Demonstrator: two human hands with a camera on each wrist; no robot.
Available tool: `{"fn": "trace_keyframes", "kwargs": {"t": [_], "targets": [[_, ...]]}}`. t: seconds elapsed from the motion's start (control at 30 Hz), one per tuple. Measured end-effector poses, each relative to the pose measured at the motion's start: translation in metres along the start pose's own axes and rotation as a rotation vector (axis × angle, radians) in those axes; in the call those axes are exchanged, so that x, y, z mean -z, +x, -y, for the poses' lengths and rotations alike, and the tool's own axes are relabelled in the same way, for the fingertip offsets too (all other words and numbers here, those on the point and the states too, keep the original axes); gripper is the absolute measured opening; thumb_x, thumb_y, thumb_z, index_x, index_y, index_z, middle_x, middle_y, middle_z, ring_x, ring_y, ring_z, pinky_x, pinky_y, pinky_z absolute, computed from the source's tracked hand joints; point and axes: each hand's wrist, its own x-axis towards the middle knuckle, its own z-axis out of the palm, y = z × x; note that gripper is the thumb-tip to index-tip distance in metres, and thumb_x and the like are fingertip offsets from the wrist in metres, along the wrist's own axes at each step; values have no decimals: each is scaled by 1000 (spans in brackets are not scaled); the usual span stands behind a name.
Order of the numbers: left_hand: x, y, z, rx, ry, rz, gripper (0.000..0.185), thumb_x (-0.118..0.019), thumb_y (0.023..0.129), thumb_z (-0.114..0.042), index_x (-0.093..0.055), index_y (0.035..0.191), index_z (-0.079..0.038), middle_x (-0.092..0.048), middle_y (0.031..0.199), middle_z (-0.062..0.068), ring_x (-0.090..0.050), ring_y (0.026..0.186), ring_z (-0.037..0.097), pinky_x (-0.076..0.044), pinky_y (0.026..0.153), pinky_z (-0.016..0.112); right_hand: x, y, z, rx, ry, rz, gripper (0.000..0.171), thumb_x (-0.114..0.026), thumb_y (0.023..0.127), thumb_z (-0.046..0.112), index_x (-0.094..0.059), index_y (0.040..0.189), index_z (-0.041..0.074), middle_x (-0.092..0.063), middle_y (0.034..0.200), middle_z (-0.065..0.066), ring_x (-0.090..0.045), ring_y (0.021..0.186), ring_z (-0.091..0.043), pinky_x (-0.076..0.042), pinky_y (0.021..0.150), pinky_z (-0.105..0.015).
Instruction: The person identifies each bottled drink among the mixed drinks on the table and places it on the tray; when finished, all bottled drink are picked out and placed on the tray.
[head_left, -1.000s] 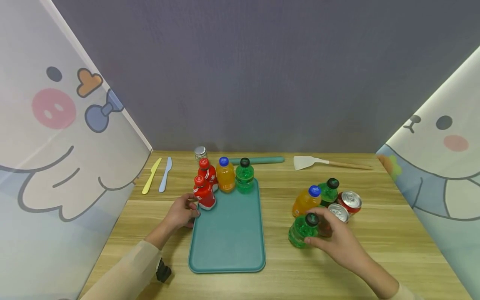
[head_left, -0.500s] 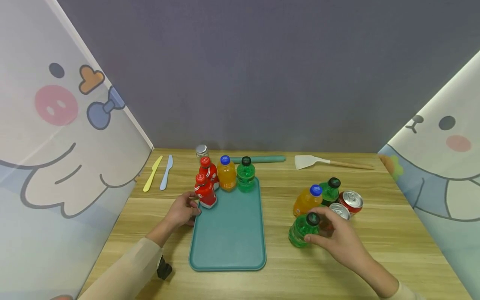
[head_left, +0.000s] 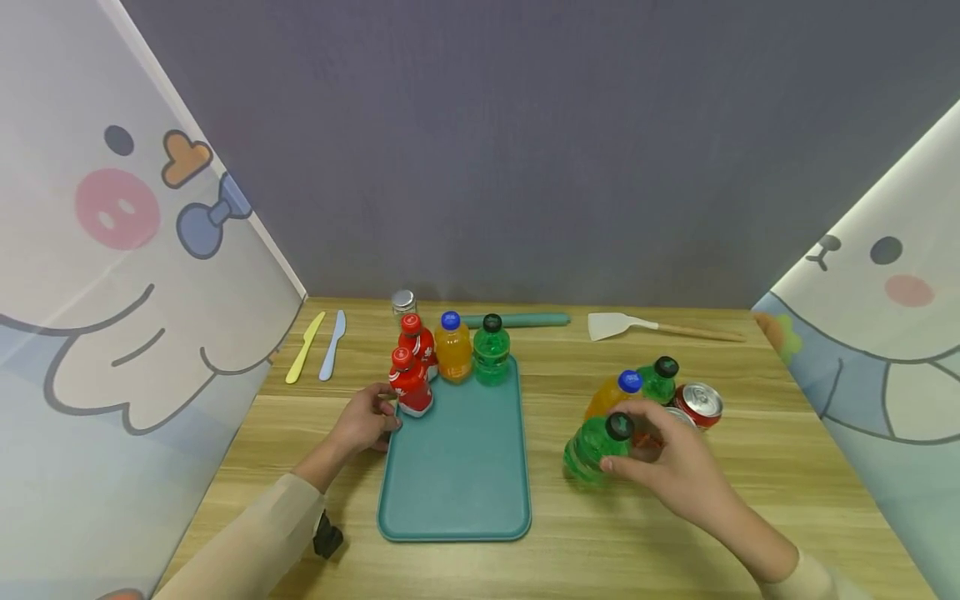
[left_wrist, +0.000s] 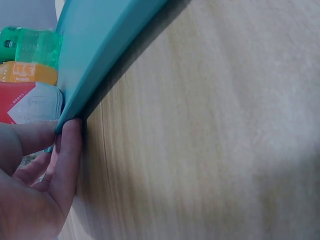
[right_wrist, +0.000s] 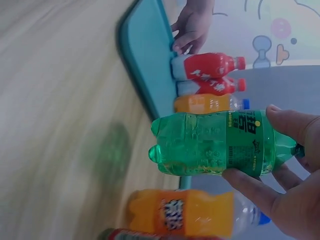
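Green plastic soda bottle (head_left: 592, 448), seemingly just clear of the wooden tabletop (head_left: 570, 558), sits gripped in the right hand's (head_left: 675, 471) fingers (right_wrist: 250, 187), while the left hand (head_left: 363, 421) pinches the teal plastic tray's (head_left: 457, 475) edge.

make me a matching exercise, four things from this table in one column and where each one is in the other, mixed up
Things:
1. green bottle with black cap
2. white spatula
3. yellow knife
4. red bottle

Places:
A. lying at the far left of the table, beside the blue knife
B. standing on the teal tray, near its left edge by the left hand
C. held by the right hand, right of the tray
D. lying at the back of the table, right of the tray

Pairs: 1-C, 2-D, 3-A, 4-B
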Motion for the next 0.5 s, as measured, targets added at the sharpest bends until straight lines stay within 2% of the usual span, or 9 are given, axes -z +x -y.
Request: {"fn": "trace_keyframes", "kwargs": {"t": [0.1,0.23,0.33,0.5], "targets": [[0,-1,0,1,0,0,54,-65,90,10,-48,141,3,-52,100,15,-57,77,23,-62,56,39,0,8,10,7,16,-3,59,-95,71,21,-65,121,22,-72,109,6,-67,81,-8,-60,66,-26],[-1,-2,0,2,11,-3,54,-66,90,10,-48,140,3,-52,100,15,-57,77,23,-62,56,39,-4,20,19,-20,56,18,57,-94,74,24,-65,123,21,-72,114,4,-69,94,-10,-61,70,-25],[-1,-2,0,2,18,-6,53,-65,90,9,-49,140,2,-52,100,15,-58,77,23,-62,56,39,-9,30,23,-37,119,42,58,-93,75,21,-64,126,17,-70,119,1,-68,111,-18,-62,75,-26],[-1,-3,0,0,13,-8,52,-65,90,10,-49,139,2,-52,100,15,-57,77,23,-62,56,40,-19,51,35,-27,206,73,58,-91,76,13,-63,126,17,-68,121,-2,-67,118,-29,-63,78,-30]]}}
